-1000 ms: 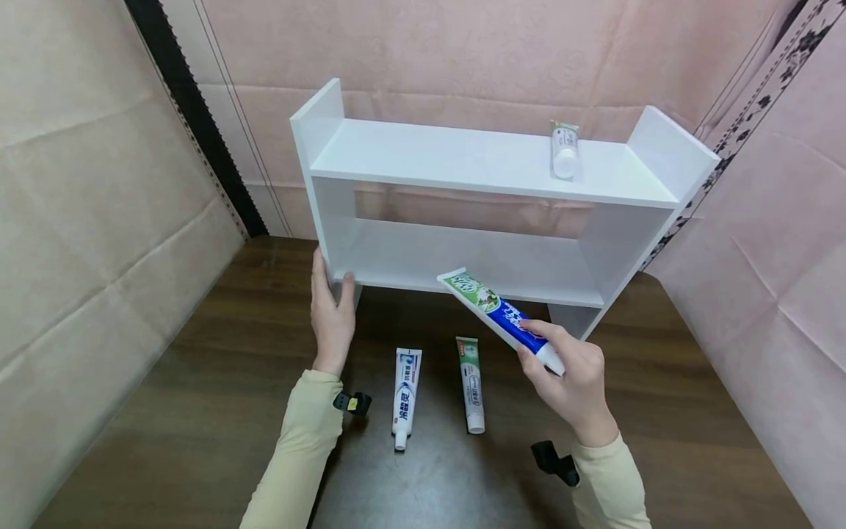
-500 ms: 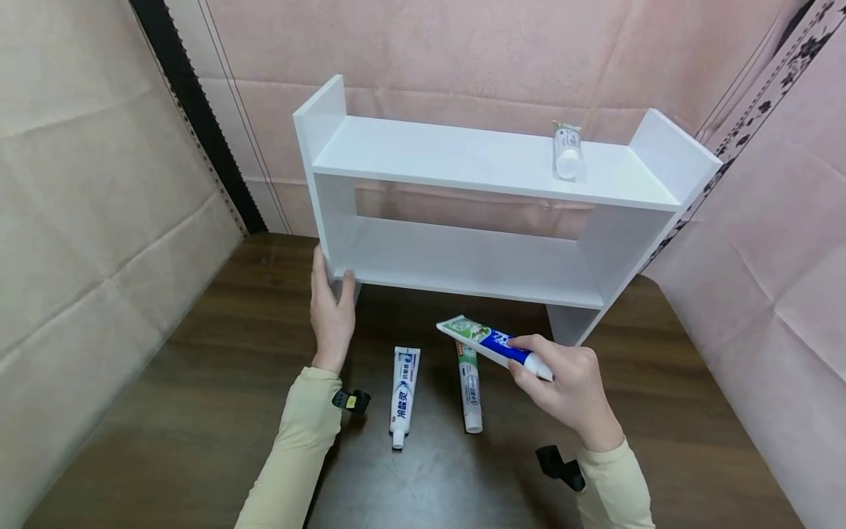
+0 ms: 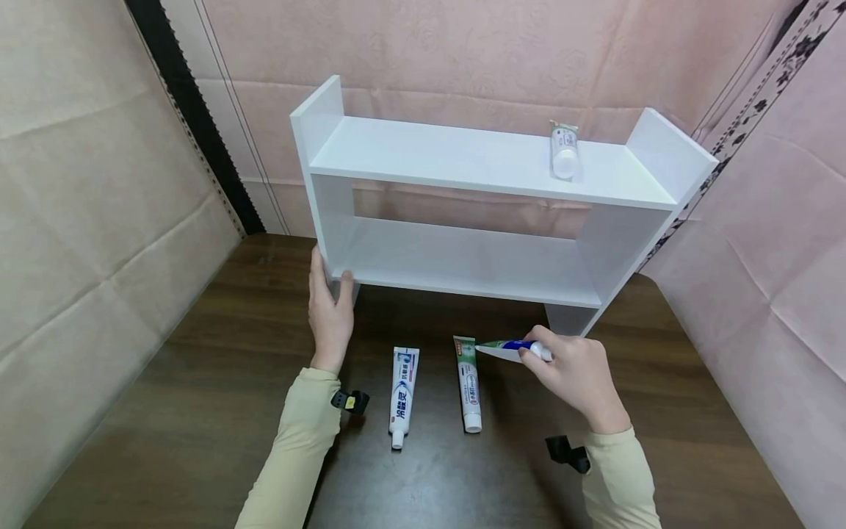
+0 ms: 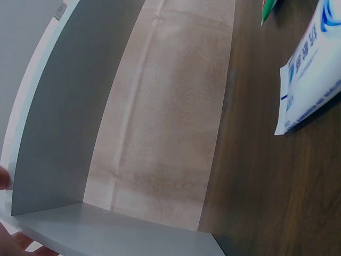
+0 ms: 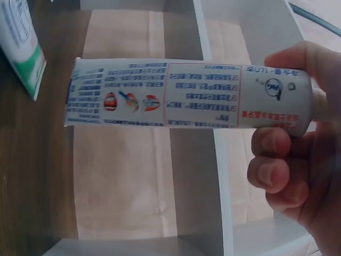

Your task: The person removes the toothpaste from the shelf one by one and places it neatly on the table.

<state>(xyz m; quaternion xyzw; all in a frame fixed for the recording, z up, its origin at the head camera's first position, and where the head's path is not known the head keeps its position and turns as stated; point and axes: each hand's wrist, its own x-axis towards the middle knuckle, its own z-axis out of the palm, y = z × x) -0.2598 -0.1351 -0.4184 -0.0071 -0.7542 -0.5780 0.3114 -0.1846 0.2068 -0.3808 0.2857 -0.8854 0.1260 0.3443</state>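
Note:
My left hand grips the lower left side panel of a white two-tier shelf, thumb in front and fingers along the outside. In the left wrist view only some fingertips show at the panel's edge. My right hand pinches a blue, green and white toothpaste tube near its cap end, held above the table before the shelf. From the head view the tube looks almost edge-on. Its printed white back faces the right wrist camera, and fingers cover the cap.
A blue and white toothpaste tube and a green and white one lie on the brown table, caps towards me. Another white tube rests on the upper board, towards its right. Pink cloth hangs behind and at both sides.
My right hand has lowered the toothpaste tube from in front of the lower board and tilted it until it looks nearly edge-on. My left hand stays on the shelf.

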